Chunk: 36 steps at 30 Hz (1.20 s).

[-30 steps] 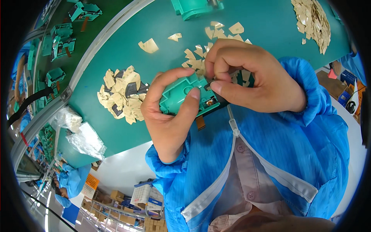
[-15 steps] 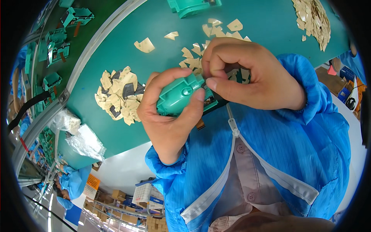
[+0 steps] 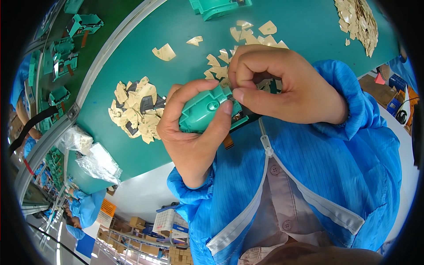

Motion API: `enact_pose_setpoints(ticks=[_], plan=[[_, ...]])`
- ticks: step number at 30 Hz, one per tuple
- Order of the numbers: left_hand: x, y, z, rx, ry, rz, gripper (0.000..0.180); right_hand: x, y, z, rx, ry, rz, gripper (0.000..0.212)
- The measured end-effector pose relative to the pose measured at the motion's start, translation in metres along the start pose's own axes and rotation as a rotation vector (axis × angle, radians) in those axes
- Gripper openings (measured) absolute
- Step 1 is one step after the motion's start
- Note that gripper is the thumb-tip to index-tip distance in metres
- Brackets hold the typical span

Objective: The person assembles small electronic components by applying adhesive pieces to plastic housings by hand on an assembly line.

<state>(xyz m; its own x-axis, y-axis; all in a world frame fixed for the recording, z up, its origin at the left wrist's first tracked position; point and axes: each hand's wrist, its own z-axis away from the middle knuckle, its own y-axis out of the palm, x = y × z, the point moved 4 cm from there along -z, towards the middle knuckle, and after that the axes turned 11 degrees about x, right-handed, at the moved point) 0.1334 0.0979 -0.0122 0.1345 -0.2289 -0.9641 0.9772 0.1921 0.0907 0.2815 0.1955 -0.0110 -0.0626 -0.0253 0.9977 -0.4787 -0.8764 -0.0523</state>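
Note:
My left hand [image 3: 187, 137] is wrapped round a green plastic housing [image 3: 201, 114], thumb and fingers on opposite sides. A copper-coloured flat cable [image 3: 228, 142] hangs from the housing's near side. At the housing's right end my right hand [image 3: 282, 84] is closed, its thumb and forefinger pinched together against the edge. Whatever sits between those fingertips is hidden. Beyond the hands lie scattered tan paper-backed adhesive pieces [image 3: 218, 66]. Left of my left hand is a heap of tan and black adhesive pieces [image 3: 140, 106].
A second green housing [image 3: 216, 8] stands at the far edge of the green table [image 3: 128, 163]. One larger tan pile [image 3: 357, 26] lies far right. Clear plastic bags [image 3: 99, 161] rest near the left corner. Behind a metal rail [image 3: 95, 66], more housings [image 3: 84, 24] sit on a conveyor.
My right hand has shifted very slightly left, still pinched at the housing's end. The housings behind the rail have moved a little. My left hand keeps its hold.

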Motion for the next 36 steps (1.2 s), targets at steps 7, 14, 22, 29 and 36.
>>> enact_pose_setpoints(ticks=[7, 14, 22, 29, 36], plan=[[-0.001, 0.000, -0.002, -0.003, -0.035, 0.014, 0.033, -0.002, -0.002, 0.001, 0.001, 0.021, 0.003, 0.018], [0.004, 0.002, -0.004, 0.003, -0.068, 0.141, 0.033, 0.000, -0.008, 0.003, 0.150, 0.138, -0.168, 0.018], [0.008, 0.011, -0.007, -0.010, -0.025, 0.287, 0.032, -0.002, -0.022, 0.006, 0.245, 0.260, -0.390, 0.024], [0.019, 0.018, -0.012, 0.092, 0.019, 0.424, 0.032, 0.000, -0.028, 0.009, 0.363, 0.401, -0.552, 0.023], [0.029, 0.028, -0.019, 0.083, 0.016, 0.525, 0.033, -0.014, -0.035, 0.013, 0.290, 0.351, -0.492, 0.019]])
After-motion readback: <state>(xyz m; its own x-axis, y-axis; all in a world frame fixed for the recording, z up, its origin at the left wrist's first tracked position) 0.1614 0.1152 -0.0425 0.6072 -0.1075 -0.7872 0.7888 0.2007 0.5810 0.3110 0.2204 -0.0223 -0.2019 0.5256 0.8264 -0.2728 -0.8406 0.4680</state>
